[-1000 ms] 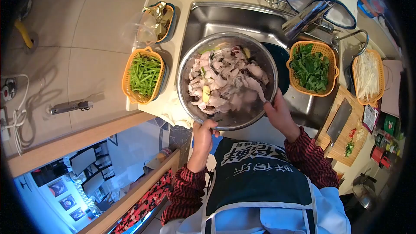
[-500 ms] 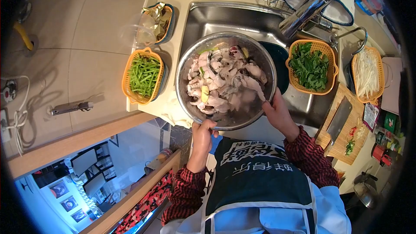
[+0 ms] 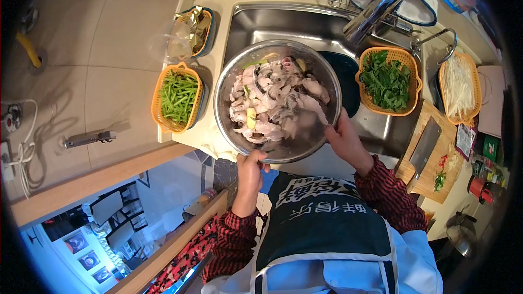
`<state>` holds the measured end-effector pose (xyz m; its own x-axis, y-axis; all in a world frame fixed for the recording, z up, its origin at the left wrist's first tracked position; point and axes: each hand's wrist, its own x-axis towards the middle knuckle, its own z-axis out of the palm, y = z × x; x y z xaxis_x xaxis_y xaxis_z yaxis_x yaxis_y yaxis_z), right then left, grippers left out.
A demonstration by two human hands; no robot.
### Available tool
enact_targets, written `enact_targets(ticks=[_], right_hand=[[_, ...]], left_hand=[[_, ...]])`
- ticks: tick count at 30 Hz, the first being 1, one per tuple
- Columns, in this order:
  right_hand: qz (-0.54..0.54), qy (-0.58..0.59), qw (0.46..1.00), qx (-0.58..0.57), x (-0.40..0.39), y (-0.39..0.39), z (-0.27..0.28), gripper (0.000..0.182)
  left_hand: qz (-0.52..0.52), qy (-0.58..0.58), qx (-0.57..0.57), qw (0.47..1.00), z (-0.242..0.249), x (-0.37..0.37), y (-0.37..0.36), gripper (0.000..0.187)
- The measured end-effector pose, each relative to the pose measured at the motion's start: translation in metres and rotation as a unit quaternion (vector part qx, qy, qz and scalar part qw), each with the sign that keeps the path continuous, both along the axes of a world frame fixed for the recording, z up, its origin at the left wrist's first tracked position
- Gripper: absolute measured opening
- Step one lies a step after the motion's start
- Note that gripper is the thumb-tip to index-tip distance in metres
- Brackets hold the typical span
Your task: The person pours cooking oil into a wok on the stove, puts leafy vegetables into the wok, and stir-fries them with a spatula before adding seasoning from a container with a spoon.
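Note:
A large round metal bowl [image 3: 224, 125] is held over the sink, close to my body. Inside it lie many pieces of raw fish [image 3: 272, 95], pale with some dark skin, mixed with bits of green and a yellow slice [image 3: 251, 118]. My left hand [image 3: 251, 171] is closed on the near rim, thumb on top. At the lower right of the rim, my right hand [image 3: 347, 141] grips the bowl, its fingertips hidden beneath.
The sink [image 3: 261, 17] lies beyond the bowl. Orange baskets hold green stems [image 3: 177, 97], leafy greens [image 3: 385, 79] and white enoki-like strands [image 3: 458, 88]. A cleaver [image 3: 426, 144] rests on a wooden cutting board [image 3: 445, 177] with chopped red and green bits.
The bowl and both hands sit slightly further left in the view, as do the leafy greens and board. My grip on the bowl looks the same.

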<state>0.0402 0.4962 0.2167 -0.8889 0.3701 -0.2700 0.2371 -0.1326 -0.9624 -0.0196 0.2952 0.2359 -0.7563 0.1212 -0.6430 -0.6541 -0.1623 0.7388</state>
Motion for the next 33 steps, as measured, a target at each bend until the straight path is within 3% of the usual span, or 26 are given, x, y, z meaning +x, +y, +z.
enact_targets(ticks=[4,33], right_hand=[[0.026,-0.047,0.998,0.015,0.0015,0.0033,-0.0008,0.035],[0.018,-0.015,0.997,0.08,0.008,0.0026,0.0014,0.032]], left_hand=[[0.007,-0.004,-0.013,1.0,-0.0018,-0.0001,-0.0012,0.005],[0.016,0.005,0.008,1.0,-0.0073,0.0056,-0.0033,0.009]])
